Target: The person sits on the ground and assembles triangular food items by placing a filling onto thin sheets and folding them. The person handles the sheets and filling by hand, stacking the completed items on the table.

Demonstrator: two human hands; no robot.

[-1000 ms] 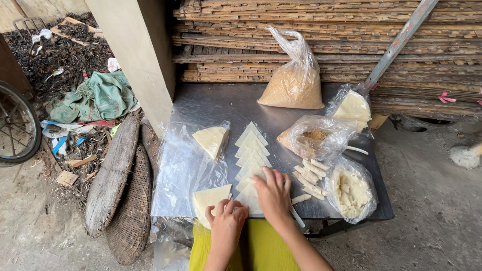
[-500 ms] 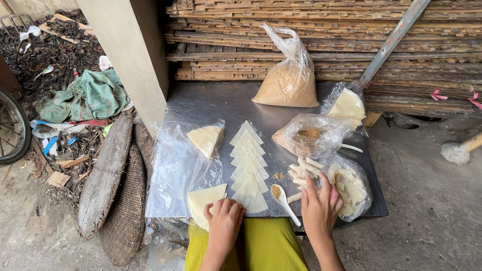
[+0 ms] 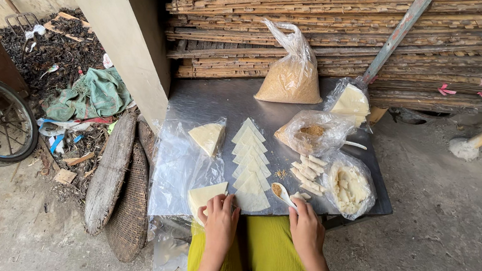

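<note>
Now the left hand presses loosely curled on a pale wrapper, the right hand pinching a spoon.

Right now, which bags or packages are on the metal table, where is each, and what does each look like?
Tall knotted clear bag, table's far edge: tan crumbs.
Small clear bag, far right corner: pale yellow sheets.
Open clear bag, centre right: brown filling, white handle sticking out.
Clear bag, near right edge: off-white lumpy contents.
Flat clear plastic, left side: pale triangular stack on it.
No labels, signs or screens visible.
</note>
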